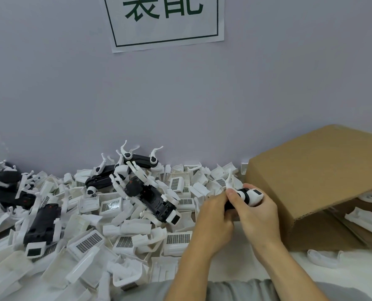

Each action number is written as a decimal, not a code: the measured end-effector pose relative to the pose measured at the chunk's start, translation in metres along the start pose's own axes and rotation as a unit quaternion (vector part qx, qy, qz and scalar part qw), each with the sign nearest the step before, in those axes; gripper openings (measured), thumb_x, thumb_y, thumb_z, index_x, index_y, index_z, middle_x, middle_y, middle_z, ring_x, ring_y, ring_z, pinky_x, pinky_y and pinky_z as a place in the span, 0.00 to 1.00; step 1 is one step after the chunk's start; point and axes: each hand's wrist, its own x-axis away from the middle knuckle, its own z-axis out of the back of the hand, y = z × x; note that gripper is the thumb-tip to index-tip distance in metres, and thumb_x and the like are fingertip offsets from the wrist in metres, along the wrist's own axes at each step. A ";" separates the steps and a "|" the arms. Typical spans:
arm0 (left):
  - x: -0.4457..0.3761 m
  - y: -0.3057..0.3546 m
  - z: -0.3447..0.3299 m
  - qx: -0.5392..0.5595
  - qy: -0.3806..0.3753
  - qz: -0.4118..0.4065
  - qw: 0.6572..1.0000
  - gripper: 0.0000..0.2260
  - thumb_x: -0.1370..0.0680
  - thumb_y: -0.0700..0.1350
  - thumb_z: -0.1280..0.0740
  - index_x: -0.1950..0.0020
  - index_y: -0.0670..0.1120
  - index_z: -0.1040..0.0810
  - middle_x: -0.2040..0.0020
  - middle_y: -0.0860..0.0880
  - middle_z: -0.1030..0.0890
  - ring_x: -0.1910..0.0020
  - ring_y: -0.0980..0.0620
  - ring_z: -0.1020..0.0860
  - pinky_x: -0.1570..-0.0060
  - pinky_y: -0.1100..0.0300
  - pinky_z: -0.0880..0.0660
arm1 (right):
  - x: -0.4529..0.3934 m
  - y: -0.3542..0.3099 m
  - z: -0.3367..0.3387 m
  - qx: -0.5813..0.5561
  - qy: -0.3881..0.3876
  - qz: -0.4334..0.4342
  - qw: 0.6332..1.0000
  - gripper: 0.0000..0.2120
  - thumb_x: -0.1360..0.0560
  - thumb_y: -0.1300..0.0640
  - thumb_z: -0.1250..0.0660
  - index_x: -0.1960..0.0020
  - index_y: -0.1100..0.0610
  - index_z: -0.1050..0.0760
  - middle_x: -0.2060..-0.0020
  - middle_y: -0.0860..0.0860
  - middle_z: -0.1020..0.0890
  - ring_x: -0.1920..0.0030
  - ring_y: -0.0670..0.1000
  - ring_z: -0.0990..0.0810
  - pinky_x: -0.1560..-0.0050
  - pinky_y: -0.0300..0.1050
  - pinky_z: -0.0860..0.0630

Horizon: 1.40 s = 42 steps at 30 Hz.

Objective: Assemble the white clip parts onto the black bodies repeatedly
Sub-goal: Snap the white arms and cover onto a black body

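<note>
I'm mid-fit: both my hands, left [213, 216] and right [257, 210], grip one black body [243, 197] above the desk's pile of clips [124, 231], fingers curled round it. Next I'd press its white clip [255, 194] home.

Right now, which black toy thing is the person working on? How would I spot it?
Find the big brown cardboard box on the right. Just left of it, the left hand and right hand grip one black body. Unlike those lying in the pile, it's held up.
</note>
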 end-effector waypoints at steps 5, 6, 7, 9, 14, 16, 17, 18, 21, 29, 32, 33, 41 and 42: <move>-0.002 0.009 -0.002 0.106 0.108 0.063 0.986 0.07 0.19 0.40 0.41 0.44 0.52 0.29 0.52 0.52 0.18 0.52 0.52 0.19 0.53 0.56 0.21 | 0.007 0.001 -0.002 -0.035 -0.098 0.005 0.995 0.26 0.26 0.50 0.29 0.31 0.48 0.34 0.45 0.39 0.20 0.48 0.30 0.21 0.51 0.31 0.23; -0.004 0.012 0.000 0.150 0.155 0.085 0.973 0.07 0.16 0.40 0.40 0.44 0.52 0.28 0.52 0.53 0.18 0.54 0.56 0.19 0.56 0.64 0.23 | 0.008 0.000 -0.002 -0.043 -0.099 -0.011 0.994 0.24 0.22 0.50 0.32 0.29 0.47 0.36 0.45 0.37 0.21 0.49 0.28 0.22 0.49 0.31 0.25; -0.007 0.014 0.003 0.192 0.194 0.116 0.955 0.07 0.15 0.41 0.40 0.44 0.52 0.26 0.52 0.54 0.18 0.54 0.59 0.19 0.59 0.70 0.25 | 0.008 0.000 -0.001 -0.050 -0.102 -0.018 0.993 0.17 0.19 0.52 0.36 0.31 0.49 0.33 0.47 0.37 0.21 0.50 0.29 0.21 0.48 0.32 0.27; -0.011 0.010 0.008 0.276 0.237 0.199 0.910 0.11 0.14 0.47 0.42 0.41 0.47 0.21 0.48 0.50 0.17 0.48 0.56 0.19 0.56 0.71 0.26 | 0.006 0.000 0.000 -0.043 -0.117 -0.015 0.992 0.10 0.16 0.56 0.40 0.43 0.61 0.24 0.54 0.49 0.17 0.51 0.44 0.17 0.45 0.41 0.24; -0.012 0.008 0.017 0.503 0.251 0.307 0.768 0.20 0.15 0.55 0.41 0.45 0.42 0.17 0.54 0.43 0.15 0.56 0.47 0.15 0.54 0.53 0.18 | 0.016 -0.004 -0.004 -0.013 -0.231 -0.096 0.968 0.19 0.26 0.38 0.32 0.45 0.51 0.17 0.56 0.49 0.15 0.53 0.49 0.18 0.52 0.48 0.24; -0.012 0.011 0.021 0.531 0.228 0.292 0.762 0.19 0.19 0.59 0.36 0.52 0.44 0.17 0.65 0.47 0.17 0.68 0.51 0.18 0.69 0.60 0.22 | 0.016 -0.002 -0.003 -0.027 -0.265 -0.103 0.958 0.21 0.28 0.36 0.32 0.41 0.47 0.18 0.49 0.47 0.14 0.48 0.50 0.18 0.48 0.50 0.24; -0.012 0.012 0.022 0.521 0.228 0.298 0.766 0.16 0.21 0.57 0.32 0.51 0.44 0.18 0.64 0.47 0.18 0.69 0.50 0.18 0.70 0.60 0.23 | 0.017 -0.001 -0.003 -0.050 -0.275 -0.103 0.955 0.21 0.27 0.37 0.31 0.40 0.47 0.18 0.47 0.49 0.14 0.48 0.50 0.17 0.48 0.51 0.24; -0.012 0.012 0.022 0.508 0.235 0.310 0.768 0.15 0.23 0.54 0.29 0.48 0.42 0.19 0.62 0.46 0.18 0.67 0.49 0.19 0.69 0.59 0.23 | 0.017 -0.002 -0.003 -0.078 -0.275 -0.104 0.953 0.21 0.27 0.37 0.31 0.39 0.48 0.18 0.47 0.51 0.14 0.51 0.50 0.17 0.48 0.51 0.25; -0.014 0.019 0.021 0.526 0.245 0.323 0.748 0.22 0.23 0.48 0.27 0.35 0.35 0.23 0.47 0.36 0.18 0.56 0.41 0.19 0.59 0.53 0.21 | 0.016 -0.004 -0.004 -0.137 -0.255 -0.108 0.951 0.28 0.28 0.37 0.38 0.37 0.53 0.19 0.51 0.54 0.16 0.57 0.51 0.20 0.53 0.48 0.26; -0.011 0.014 0.024 0.601 0.190 0.277 0.725 0.14 0.18 0.48 0.36 0.43 0.37 0.21 0.62 0.42 0.17 0.66 0.48 0.17 0.66 0.57 0.19 | 0.014 0.000 -0.005 -0.097 -0.224 -0.069 0.967 0.30 0.32 0.38 0.26 0.32 0.43 0.26 0.46 0.49 0.16 0.49 0.49 0.18 0.45 0.49 0.24; -0.009 0.018 0.023 0.605 0.169 0.280 0.726 0.19 0.15 0.49 0.41 0.35 0.36 0.23 0.54 0.38 0.15 0.60 0.43 0.16 0.65 0.54 0.18 | 0.015 0.000 -0.005 -0.096 -0.259 -0.088 0.957 0.29 0.29 0.46 0.24 0.31 0.41 0.29 0.43 0.52 0.15 0.45 0.52 0.17 0.50 0.46 0.21; -0.008 0.019 0.023 0.607 0.162 0.279 0.726 0.19 0.15 0.49 0.42 0.34 0.36 0.23 0.54 0.38 0.15 0.60 0.42 0.16 0.65 0.53 0.19 | 0.016 -0.001 -0.005 -0.092 -0.276 -0.089 0.953 0.25 0.28 0.48 0.27 0.32 0.42 0.27 0.42 0.52 0.15 0.45 0.52 0.16 0.52 0.45 0.20; -0.005 0.019 0.019 0.567 0.132 0.273 0.766 0.21 0.15 0.51 0.43 0.34 0.37 0.23 0.54 0.42 0.14 0.63 0.45 0.16 0.69 0.56 0.20 | 0.019 0.003 -0.014 -0.025 -0.236 -0.105 0.966 0.12 0.18 0.57 0.36 0.38 0.46 0.22 0.50 0.51 0.13 0.49 0.51 0.15 0.54 0.46 0.20; -0.005 0.018 0.019 0.563 0.131 0.268 0.771 0.21 0.15 0.51 0.44 0.34 0.37 0.23 0.54 0.42 0.14 0.63 0.45 0.16 0.68 0.56 0.20 | 0.019 0.004 -0.014 -0.023 -0.234 -0.107 0.966 0.11 0.18 0.56 0.36 0.39 0.46 0.21 0.51 0.50 0.13 0.50 0.51 0.15 0.54 0.46 0.20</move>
